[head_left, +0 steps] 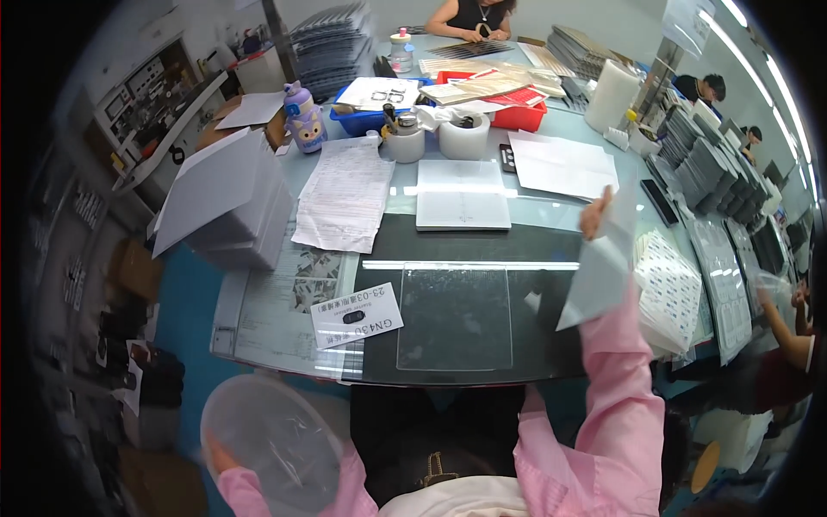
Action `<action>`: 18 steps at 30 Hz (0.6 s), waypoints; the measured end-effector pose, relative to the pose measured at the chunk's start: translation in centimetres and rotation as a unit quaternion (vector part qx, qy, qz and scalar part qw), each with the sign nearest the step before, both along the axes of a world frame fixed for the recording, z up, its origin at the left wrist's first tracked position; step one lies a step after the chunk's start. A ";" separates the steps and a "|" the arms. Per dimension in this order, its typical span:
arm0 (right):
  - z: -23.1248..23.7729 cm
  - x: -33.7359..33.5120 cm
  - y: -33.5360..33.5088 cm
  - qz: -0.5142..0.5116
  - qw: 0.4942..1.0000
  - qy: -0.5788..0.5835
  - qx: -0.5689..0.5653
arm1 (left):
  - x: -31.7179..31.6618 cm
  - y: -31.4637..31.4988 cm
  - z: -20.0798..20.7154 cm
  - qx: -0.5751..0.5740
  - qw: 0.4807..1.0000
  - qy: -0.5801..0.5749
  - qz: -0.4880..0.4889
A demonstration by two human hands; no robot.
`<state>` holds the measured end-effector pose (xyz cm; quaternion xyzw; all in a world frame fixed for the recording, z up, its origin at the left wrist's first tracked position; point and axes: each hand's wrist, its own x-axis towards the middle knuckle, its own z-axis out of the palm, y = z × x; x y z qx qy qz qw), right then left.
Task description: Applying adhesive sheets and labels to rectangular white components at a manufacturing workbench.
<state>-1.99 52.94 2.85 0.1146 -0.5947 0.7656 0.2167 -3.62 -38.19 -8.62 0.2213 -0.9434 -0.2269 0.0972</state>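
Note:
My right hand (594, 217) is raised over the right side of the table, its fingers closed on a thin translucent sheet (596, 280) that hangs tilted in front of my pink sleeve. Low on the left, my left hand (222, 454) is at the side of a round, whitish translucent bin (280, 431); its fingers are blurred, and I cannot tell what they hold. A clear rectangular plate (455, 319) lies flat on the black mat (547, 349) in front of me. Beside it rests a white printed card (388, 308) with a small dark oval piece (354, 317) on it.
Dotted white sheets (668, 289) are stacked at the right, past a black phone (659, 202). A white pad (463, 209), handwritten paper (345, 189) and tall white sheet stack (250, 211) surround the mat. Blue (357, 123) and red (521, 118) trays stand behind; a person works opposite.

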 end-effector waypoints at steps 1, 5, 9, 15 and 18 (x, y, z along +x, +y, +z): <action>-2.3 -5.1 -5.4 0.046 0.994 0.003 -0.094 | 4.4 -13.5 -4.4 0.338 0.896 0.202 0.205; -3.6 -5.5 -11.5 0.124 0.968 0.050 -0.214 | 4.8 -5.2 -9.6 -0.336 0.863 -0.360 -0.109; -1.8 -4.7 -15.9 0.078 0.956 0.065 -0.276 | -1.1 8.0 -3.0 -0.244 0.946 -0.051 -0.209; 0.0 -4.7 -20.0 0.148 0.897 0.080 -0.409 | 0.5 33.9 12.1 0.308 0.837 0.072 -0.446; -0.3 -4.4 -20.5 0.176 0.863 0.054 -0.471 | 1.4 42.5 11.9 0.422 0.723 -0.076 -0.541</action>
